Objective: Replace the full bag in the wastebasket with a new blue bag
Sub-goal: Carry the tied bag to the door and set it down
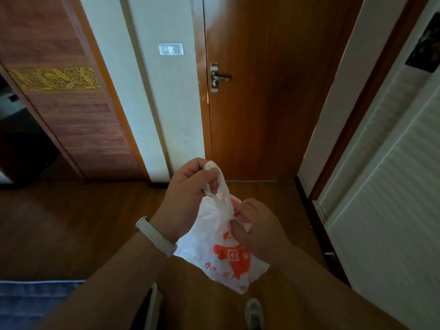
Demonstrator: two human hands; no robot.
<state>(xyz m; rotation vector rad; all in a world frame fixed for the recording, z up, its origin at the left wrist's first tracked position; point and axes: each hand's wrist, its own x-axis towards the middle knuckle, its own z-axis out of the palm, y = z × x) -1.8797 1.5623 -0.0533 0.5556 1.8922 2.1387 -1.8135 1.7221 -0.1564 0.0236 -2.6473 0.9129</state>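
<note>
Left hand point(188, 194) is up high, fist clenched around the twisted handles of the white plastic bag point(214, 248), and the right hand point(257, 227) sits just below it, fingers pinched into the gathered neck, so both are clamped on the same bag and it hangs in mid-air between them, above the wooden floor point(71, 222) in front of a closed brown door point(262, 91). That looks like the tying-off step: the full bag is out and its mouth is being knotted or cinched. No wastebasket in view, no blue bag either, so the swap itself is yet to come by my reading. Next move calls for finishing the knot snugly, setting this bag aside, then finding the fresh blue liner. On the bag, an orange print: a blobby figure with a boxed character inside, and below it what reads like "8" and a few more orange characters, too crumpled to make out. A pale wristband point(154, 235) rides the left wrist.
</note>
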